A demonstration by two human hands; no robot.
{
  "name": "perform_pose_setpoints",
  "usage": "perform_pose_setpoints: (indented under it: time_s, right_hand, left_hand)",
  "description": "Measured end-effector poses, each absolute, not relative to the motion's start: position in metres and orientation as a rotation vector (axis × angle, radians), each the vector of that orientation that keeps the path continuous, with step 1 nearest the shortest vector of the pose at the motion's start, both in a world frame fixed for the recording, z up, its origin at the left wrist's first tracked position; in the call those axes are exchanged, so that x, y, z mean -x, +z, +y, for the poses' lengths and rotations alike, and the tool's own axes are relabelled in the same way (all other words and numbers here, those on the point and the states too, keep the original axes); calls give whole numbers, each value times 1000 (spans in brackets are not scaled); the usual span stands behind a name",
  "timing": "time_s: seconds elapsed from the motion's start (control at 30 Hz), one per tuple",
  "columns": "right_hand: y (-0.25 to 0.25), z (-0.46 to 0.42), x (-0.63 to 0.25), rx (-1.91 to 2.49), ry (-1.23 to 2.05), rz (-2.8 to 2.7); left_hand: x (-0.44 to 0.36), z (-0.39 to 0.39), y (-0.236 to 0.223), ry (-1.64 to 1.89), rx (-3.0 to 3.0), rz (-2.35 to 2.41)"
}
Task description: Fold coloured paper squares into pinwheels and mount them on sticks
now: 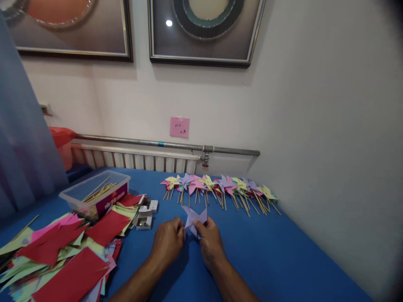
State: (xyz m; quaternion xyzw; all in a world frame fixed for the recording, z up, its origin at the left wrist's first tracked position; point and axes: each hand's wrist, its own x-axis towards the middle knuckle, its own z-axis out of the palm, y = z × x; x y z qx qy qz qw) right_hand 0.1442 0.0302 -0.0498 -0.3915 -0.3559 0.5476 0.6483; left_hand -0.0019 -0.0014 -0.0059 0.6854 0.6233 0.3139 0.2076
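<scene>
A light purple paper pinwheel (192,219) is held up above the blue table, its blades folded toward the middle. My right hand (211,242) grips it from the right, thumb pressed near its centre. Close against its left side, my left hand (168,240) is closed, with fingertips pinched together; what lies between them is hidden. Two small white boxes (144,221) of tiny metal pieces stand open to the left of my left hand.
Finished pinwheels on sticks (223,184) lie in a row along the back. At left, a clear plastic tub (126,180) holds wooden sticks, beside piles of cut coloured paper (72,272). A pipe (132,140) and radiator (151,161) run along the wall.
</scene>
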Motion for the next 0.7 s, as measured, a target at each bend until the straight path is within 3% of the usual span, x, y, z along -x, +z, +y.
perform_pose_setpoints:
  time_s: [0.7]
  right_hand:
    - [-40,23,-143,908,1333,-753]
  left_hand:
    - [2,0,-9,884,-1903,1725]
